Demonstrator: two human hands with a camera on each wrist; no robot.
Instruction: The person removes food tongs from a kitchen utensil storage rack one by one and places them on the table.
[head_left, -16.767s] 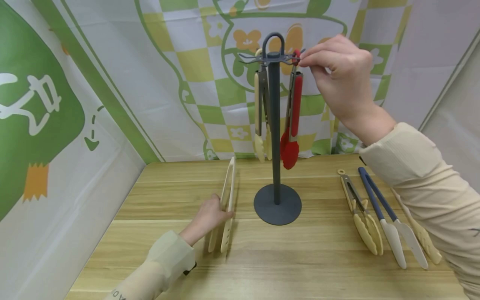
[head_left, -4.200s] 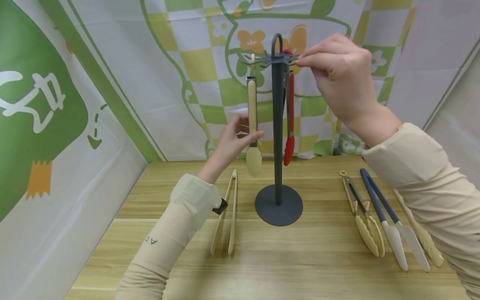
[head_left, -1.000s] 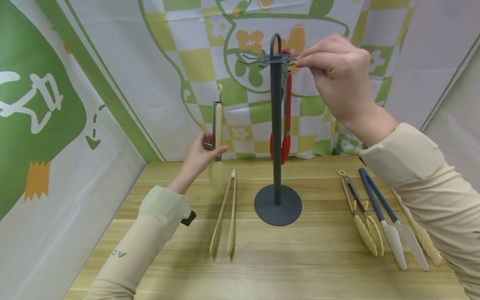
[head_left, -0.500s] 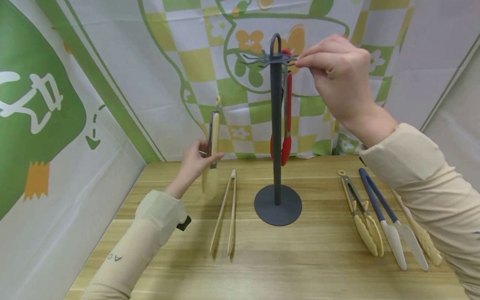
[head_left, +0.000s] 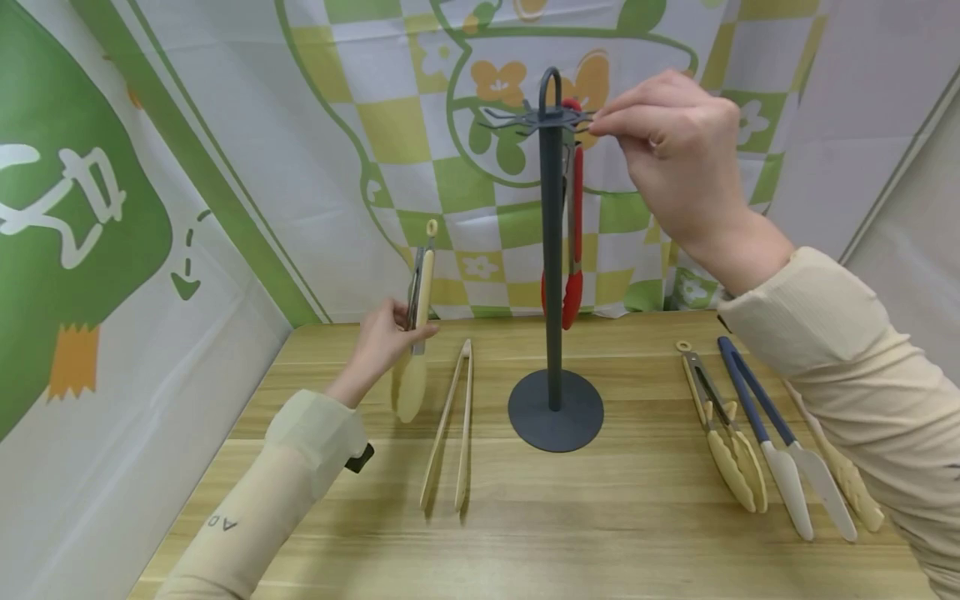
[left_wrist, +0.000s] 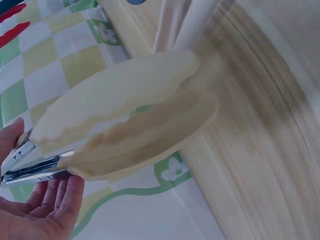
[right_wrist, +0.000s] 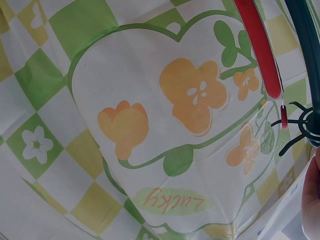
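My left hand [head_left: 381, 346] grips cream-tipped metal tongs [head_left: 409, 387] by their handles, ring end up, above the table's left part. In the left wrist view their two scalloped cream heads [left_wrist: 115, 95] stand slightly apart, with my thumb and fingers on opposite sides of the metal arms. My right hand [head_left: 686, 150] pinches the tip of a hook on the dark grey rack [head_left: 552, 250]. Red tongs [head_left: 576, 225] hang from the rack, partly behind its pole. Only an edge of my right hand [right_wrist: 312, 200] shows in the right wrist view.
Long beige tongs [head_left: 467, 417] lie spread left of the rack's round base [head_left: 557, 429]. On the right lie cream metal tongs [head_left: 723, 433], blue-handled tongs with pale tips [head_left: 780, 442] and a beige utensil [head_left: 847, 467] partly behind my sleeve. A patterned cloth [head_left: 465, 192] hangs behind.
Earlier my left hand touched the beige tongs, then gripped the cream tongs at the rack. It has carried them off the rack, left and down. My right hand keeps at the rack's hooks.
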